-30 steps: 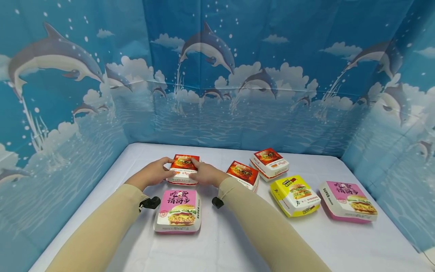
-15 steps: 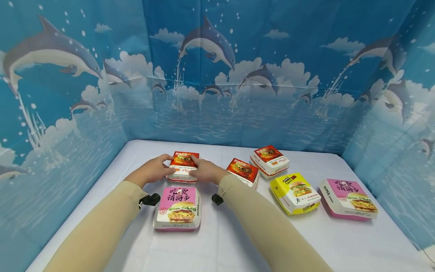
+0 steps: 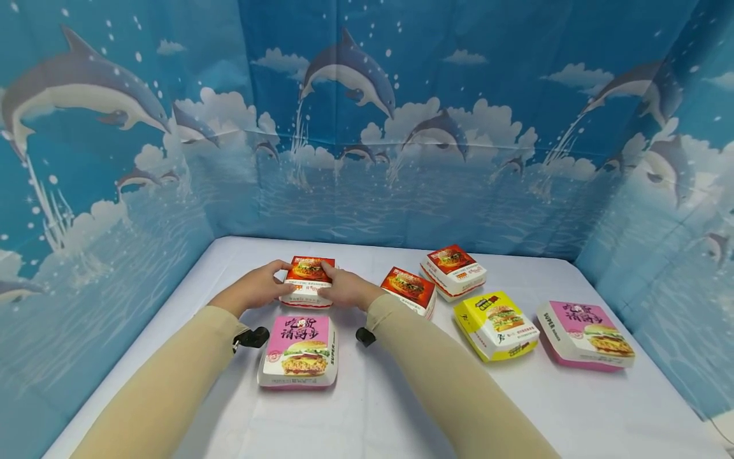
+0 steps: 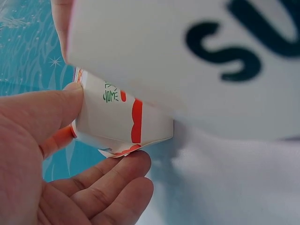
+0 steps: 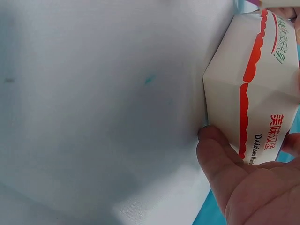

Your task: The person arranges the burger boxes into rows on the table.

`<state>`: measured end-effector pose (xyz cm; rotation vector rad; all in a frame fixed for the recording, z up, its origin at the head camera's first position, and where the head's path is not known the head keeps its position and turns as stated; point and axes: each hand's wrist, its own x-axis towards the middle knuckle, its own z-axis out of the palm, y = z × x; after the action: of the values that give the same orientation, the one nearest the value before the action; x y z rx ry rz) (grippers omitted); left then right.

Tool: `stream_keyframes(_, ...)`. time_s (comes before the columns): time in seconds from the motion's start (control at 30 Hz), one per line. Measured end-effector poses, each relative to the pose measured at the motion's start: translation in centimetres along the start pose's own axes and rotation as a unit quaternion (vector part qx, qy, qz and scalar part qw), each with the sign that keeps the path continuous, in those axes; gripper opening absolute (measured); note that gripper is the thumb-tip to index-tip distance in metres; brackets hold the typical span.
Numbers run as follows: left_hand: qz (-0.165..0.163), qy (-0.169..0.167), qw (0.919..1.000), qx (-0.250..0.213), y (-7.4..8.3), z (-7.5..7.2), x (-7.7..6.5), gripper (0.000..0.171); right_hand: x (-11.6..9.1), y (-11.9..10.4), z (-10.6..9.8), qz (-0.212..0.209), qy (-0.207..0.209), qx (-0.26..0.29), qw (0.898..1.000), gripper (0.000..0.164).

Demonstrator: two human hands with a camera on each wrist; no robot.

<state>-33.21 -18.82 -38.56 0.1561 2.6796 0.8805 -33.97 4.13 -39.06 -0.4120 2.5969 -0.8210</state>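
Note:
A red-and-white burger box [image 3: 306, 292] stands at the back left of the table, between both hands. My left hand [image 3: 258, 289] grips its left side. In the left wrist view the thumb of the left hand [image 4: 42, 154] is against the box [image 4: 110, 112] and several fingers reach along its lower edge. My right hand [image 3: 351, 288] holds the right side, its thumb towards the near face. In the right wrist view a fingertip of the right hand [image 5: 262, 192] sits at the base of the box [image 5: 243, 84]. Right in front lies a pink-and-white burger box [image 3: 301, 350].
Right of my right hand are two more red-and-white burger boxes, one nearer [image 3: 408, 287] and one farther back [image 3: 453, 271]. A yellow burger box [image 3: 496, 325] and another pink one [image 3: 585, 335] stand farther right. A blue dolphin-print curtain [image 3: 367, 191] surrounds the white table [image 3: 367, 421].
Both hands stay on the red-and-white burger box at the back left. The whole head view has shifted slightly; the boxes keep their places.

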Motion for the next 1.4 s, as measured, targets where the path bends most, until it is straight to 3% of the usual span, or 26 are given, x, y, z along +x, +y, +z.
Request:
stream_keyframes(0.53,0.006,0.007,0.9999,0.007,-0.23,0.06,0.08,0.069,-0.02,0.16,0.04,0.010,0.004,0.034,0.999,0.083)
stream_keyframes(1.4,0.016,0.010,0.9993,0.034,0.15,0.14,-0.73,0.070,-0.64,0.00,-0.01,0.018,0.002,0.034,0.999,0.083)
